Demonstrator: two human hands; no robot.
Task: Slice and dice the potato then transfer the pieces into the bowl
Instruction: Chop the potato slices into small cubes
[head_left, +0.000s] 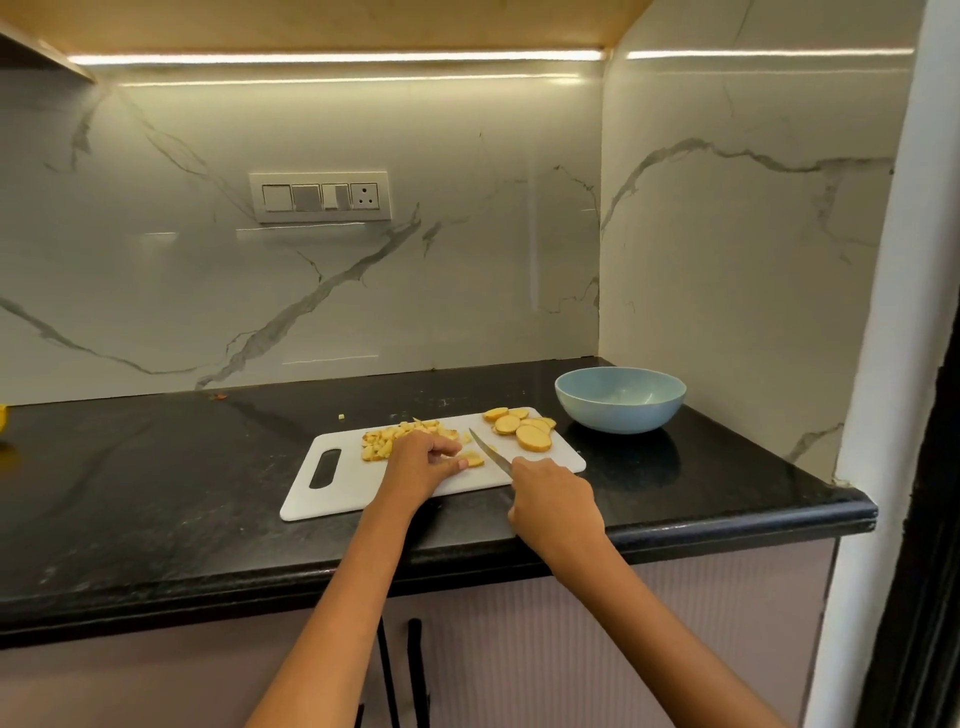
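A white cutting board (332, 493) lies on the black counter. A pile of diced potato (400, 436) sits at its back left, and several round potato slices (522, 428) lie at its back right. My left hand (423, 462) pinches a potato slice (474, 459) flat on the board's middle. My right hand (553, 501) grips a knife (489, 451) by the handle, its blade pointing up-left just right of that slice. A light blue bowl (621, 400) stands empty to the right of the board.
The black counter (156, 493) ends at a rounded front edge, with a marble wall behind and on the right. One stray potato bit (341, 416) lies behind the board. Cabinet doors with black handles (415, 670) sit below. A yellow object (4, 418) shows at the far left.
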